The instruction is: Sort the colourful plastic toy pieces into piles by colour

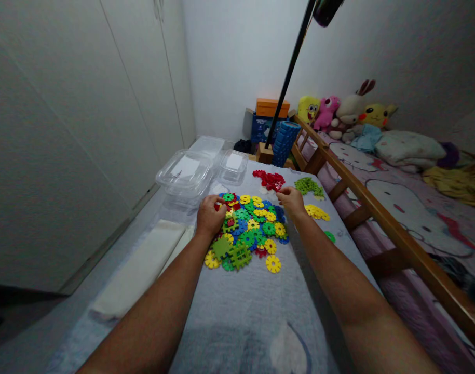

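A heap of interlocking plastic building discs [253, 225] in yellow, green and blue lies on the cloth-covered table, with some red among them. My left hand [211, 215] is closed at the heap's left edge; a bit of red shows by its fingertips, but whether it is held is unclear. Flat green square pieces [240, 255] lie on the near side of the heap. Beyond its right edge, my right hand [292, 201] has thumb and fingers pinched together close to a group of red pieces [271, 181]. Anything in that pinch is too small to make out.
Sorted groups of light-green pieces [309, 186], yellow discs [317, 212] and a green disc [329, 237] line the right side. Clear plastic boxes [185, 174] stand back left, near a folded white cloth [144, 265]. A wooden bed rail [362, 205] borders the right.
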Tool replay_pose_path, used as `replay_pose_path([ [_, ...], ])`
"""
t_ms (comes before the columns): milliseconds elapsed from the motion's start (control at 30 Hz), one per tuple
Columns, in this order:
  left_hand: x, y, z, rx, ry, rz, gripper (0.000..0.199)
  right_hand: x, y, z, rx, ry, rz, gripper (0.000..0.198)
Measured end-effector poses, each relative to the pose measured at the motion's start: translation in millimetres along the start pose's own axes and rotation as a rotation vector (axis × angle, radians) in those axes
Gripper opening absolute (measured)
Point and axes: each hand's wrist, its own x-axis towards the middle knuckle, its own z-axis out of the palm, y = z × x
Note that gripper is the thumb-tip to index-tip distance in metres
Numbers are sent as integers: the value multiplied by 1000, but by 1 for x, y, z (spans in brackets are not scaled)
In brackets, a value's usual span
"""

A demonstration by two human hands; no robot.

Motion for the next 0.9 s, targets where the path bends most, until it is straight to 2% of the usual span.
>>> replay_pose_path([
  [233,-1,0,2,50,-94,-11,14,55,14,22,-266,174,109,11],
  [467,-1,5,0,96,-130,-18,15,73,16,28,-360,214,148,10],
  [567,-1,7,-1,110,-135,-27,15,71,18,28,-327,211,128,11],
  [767,-2,8,-2,124,-146,-31,15,46,17,16,-69,187,-10,15],
  [900,-2,8,-2,124,-148,-40,17,11,14,0,-34,31,-84,17],
])
